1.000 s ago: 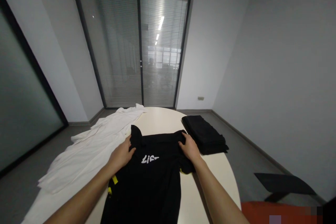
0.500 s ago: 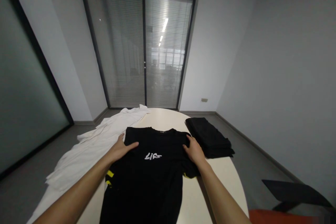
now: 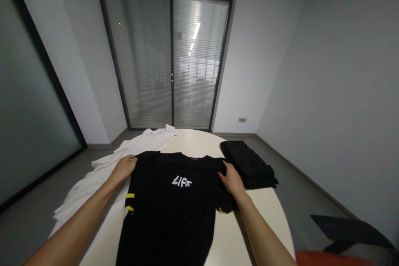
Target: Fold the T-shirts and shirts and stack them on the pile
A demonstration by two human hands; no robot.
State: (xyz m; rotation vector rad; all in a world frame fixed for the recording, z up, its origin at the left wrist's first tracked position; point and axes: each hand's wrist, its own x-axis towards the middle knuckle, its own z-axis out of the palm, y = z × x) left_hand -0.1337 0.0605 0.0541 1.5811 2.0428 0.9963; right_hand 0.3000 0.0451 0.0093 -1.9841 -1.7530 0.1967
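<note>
A black T-shirt [image 3: 168, 208] lies front up on the table, neckline at the far end, with white "Life" lettering on its chest. Yellow stripes mark its left sleeve, and yellow edging shows on the right one. My left hand [image 3: 124, 168] is closed on cloth at the left shoulder, beside a white cloth pile. At the right shoulder, my right hand [image 3: 232, 179] grips the fabric between thumb and fingers; some fingers are hidden. The shirt's lower end runs out of view.
White garments [image 3: 102, 178] are heaped along the left of the round-ended pale table [image 3: 264, 212]. A stack of folded black clothes [image 3: 247, 164] sits at the right. Beyond the table's right edge are a black chair part [image 3: 349, 228] and an orange-red surface [image 3: 330, 258].
My left hand has moved outward to the left and closed on the shoulder cloth, drawing it wider. The lettering now lies flatter. My right hand has stayed nearly in place.
</note>
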